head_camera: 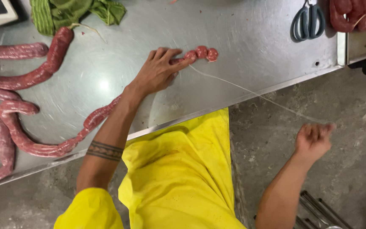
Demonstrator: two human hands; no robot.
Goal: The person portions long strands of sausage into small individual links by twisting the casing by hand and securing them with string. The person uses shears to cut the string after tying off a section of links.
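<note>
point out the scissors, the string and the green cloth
scissors (308,23), head view, on the grey handles
string (250,92), head view, mid-span over the table edge
green cloth (70,10), head view, middle of the folds
</note>
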